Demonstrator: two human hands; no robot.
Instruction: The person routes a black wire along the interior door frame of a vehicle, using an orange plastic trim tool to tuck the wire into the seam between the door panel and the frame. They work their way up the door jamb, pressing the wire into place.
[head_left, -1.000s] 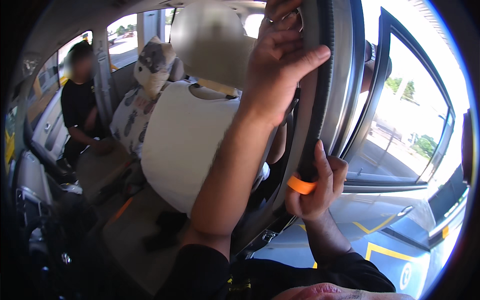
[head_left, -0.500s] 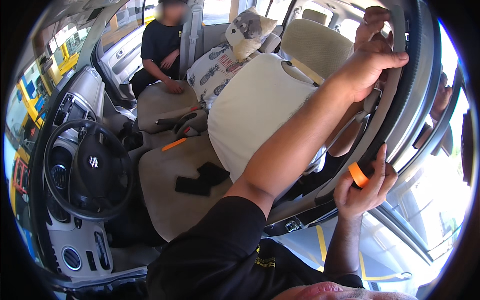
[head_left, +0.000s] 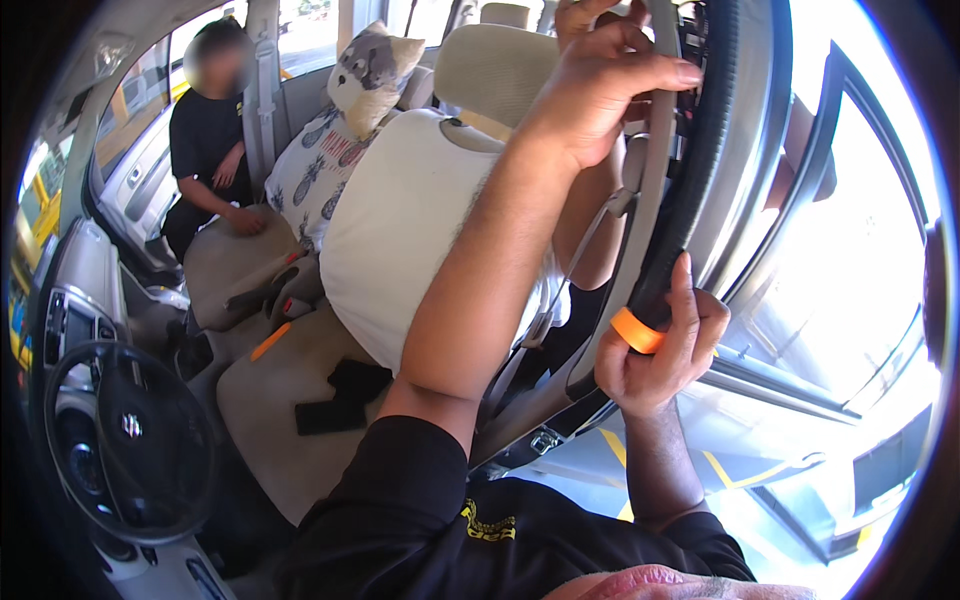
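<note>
My left hand [head_left: 600, 95] is raised to a long grey pillar trim strip [head_left: 655, 160] at the door opening. Its thumb lies across the strip and its fingers curl behind, closed on it. Partly hidden beyond it are the fingers of another person's hand [head_left: 580, 18], whose arm [head_left: 590, 235] shows behind my forearm. Lower down, my right hand [head_left: 665, 360] holds a curved orange band-like piece [head_left: 637, 330] between thumb and fingers, beside the black rubber door seal [head_left: 690, 180]. Its index finger points up along the seal.
The driver's seat [head_left: 250, 430] carries a flat orange strip [head_left: 270, 342] and two black items [head_left: 345, 400]. A white-covered backrest [head_left: 390, 220] stands beside my forearm. The steering wheel [head_left: 130, 430] is at the left. A person [head_left: 210, 130] sits at the far side. The open door [head_left: 800, 390] is at right.
My view has shifted, so the cabin and both hands appear farther left. My left hand remains on the trim strip, and my right hand still holds the orange piece by the seal.
</note>
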